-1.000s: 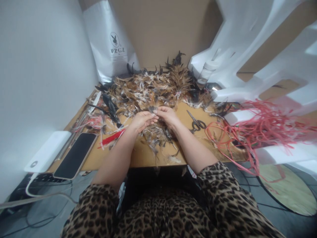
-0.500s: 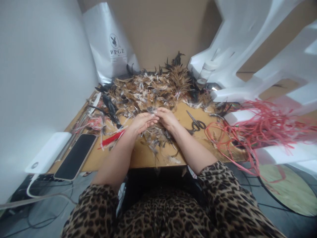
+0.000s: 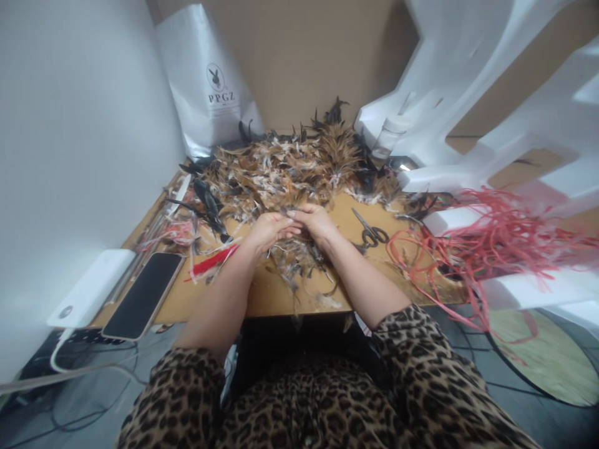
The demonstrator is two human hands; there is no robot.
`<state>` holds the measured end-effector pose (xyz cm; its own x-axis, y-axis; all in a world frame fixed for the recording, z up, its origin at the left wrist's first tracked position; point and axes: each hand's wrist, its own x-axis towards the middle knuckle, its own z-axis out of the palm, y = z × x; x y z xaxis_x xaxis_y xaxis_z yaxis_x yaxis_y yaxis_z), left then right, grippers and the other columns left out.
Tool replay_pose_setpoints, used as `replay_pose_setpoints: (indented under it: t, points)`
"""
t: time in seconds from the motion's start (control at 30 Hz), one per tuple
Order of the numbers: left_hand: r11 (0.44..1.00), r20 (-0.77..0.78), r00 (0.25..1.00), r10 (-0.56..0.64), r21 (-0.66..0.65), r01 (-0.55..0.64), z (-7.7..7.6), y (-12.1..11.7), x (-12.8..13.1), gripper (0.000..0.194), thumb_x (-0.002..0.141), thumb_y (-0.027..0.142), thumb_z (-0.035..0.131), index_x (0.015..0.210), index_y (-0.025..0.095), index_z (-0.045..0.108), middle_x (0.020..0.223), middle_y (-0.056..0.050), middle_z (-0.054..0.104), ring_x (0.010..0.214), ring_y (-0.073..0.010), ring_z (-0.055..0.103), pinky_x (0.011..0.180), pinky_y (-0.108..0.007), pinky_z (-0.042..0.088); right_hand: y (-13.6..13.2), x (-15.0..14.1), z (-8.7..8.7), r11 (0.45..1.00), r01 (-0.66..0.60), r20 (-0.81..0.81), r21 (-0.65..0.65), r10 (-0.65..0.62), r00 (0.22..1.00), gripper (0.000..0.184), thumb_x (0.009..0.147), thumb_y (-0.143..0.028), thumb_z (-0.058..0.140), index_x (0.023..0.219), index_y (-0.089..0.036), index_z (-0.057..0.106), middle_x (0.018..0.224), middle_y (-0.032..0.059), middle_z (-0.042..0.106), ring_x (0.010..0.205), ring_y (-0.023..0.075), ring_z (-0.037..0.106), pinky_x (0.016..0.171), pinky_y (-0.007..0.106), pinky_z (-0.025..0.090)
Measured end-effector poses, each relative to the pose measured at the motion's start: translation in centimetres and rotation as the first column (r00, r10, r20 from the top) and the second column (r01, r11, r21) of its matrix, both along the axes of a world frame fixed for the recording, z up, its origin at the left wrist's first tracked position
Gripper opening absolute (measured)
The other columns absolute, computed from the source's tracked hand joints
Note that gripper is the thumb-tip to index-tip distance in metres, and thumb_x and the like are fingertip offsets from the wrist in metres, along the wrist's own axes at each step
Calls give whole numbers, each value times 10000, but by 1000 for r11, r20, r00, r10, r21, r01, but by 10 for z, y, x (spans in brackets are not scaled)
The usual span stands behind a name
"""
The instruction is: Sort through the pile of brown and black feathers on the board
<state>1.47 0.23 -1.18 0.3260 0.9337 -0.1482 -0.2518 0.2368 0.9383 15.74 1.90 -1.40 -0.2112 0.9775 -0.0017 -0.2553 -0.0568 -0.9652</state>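
Above the near middle of the table, my left hand [image 3: 270,230] and my right hand [image 3: 313,222] meet fingertip to fingertip. Both pinch small feathers [image 3: 284,211], of which only a dark tuft shows past the fingers. A large heap of brown, white and black feathers [image 3: 281,165] lies just beyond the hands. Below them on the board are loose feathers [image 3: 297,265], with a thin white thread [image 3: 277,247] near my left hand. To the right of my right hand rest scissors [image 3: 369,229] with dark handles.
A phone [image 3: 143,296] and a white power bank [image 3: 92,288] with a cable lie at the left edge. A red strip [image 3: 213,260] is beside my left forearm. Tangled red ribbons [image 3: 505,243] and white foam pieces [image 3: 458,218] fill the right. A silver bag [image 3: 210,81] stands behind.
My fingers have shifted slightly against each other, and less of the grey feather tuft shows now. The surrounding things stay where they were.
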Motion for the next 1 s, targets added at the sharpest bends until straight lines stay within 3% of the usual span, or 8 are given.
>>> replay_pose_setpoints:
  t: [0.17,0.37,0.5,0.6,0.73,1.0]
  points:
    - [999,31,998,-51,-13,51,1,-1,-1,148,689,190,697,741,53,676,706,-107,697,556,-82,615,533,-162,462,-1,1,3,995,-70,-81,-68,65,995,284,522,-336,795,665,-142,645,561,-26,618,519,75,530,561,216,429]
    - [991,43,990,-135,-17,135,1,0,-5,171,666,210,725,715,56,671,655,-74,679,507,-55,580,510,-142,452,-5,3,8,968,-243,-128,-65,233,964,277,557,-352,777,661,-138,633,498,-25,591,460,94,522,535,248,433]
    - [992,31,993,-116,-35,117,-1,1,-6,160,669,188,719,757,66,663,691,-76,693,507,-60,591,489,-142,451,-4,3,8,983,-172,-80,-61,167,983,284,534,-336,786,683,-134,652,543,-24,616,486,82,525,567,242,431]
    - [997,-5,998,-66,-45,66,-1,2,-6,153,672,170,708,774,67,663,705,-89,700,523,-77,610,472,-144,445,-3,4,8,997,-78,54,12,77,996,292,544,-341,777,725,-131,683,628,-14,655,551,74,544,602,222,419]
    - [999,-70,997,-27,-38,24,0,3,-7,142,648,163,718,729,56,671,711,-113,703,568,-103,637,504,-157,467,-4,6,9,992,-60,195,109,38,980,281,573,-377,748,705,-135,691,593,-25,637,540,71,515,581,212,394]
    - [996,-151,985,84,39,-79,4,0,-1,128,620,186,744,633,77,677,602,-78,669,478,-65,569,487,-160,449,-9,2,11,993,-25,168,116,5,986,254,583,-382,741,655,-149,673,582,-22,628,549,85,523,607,226,416]
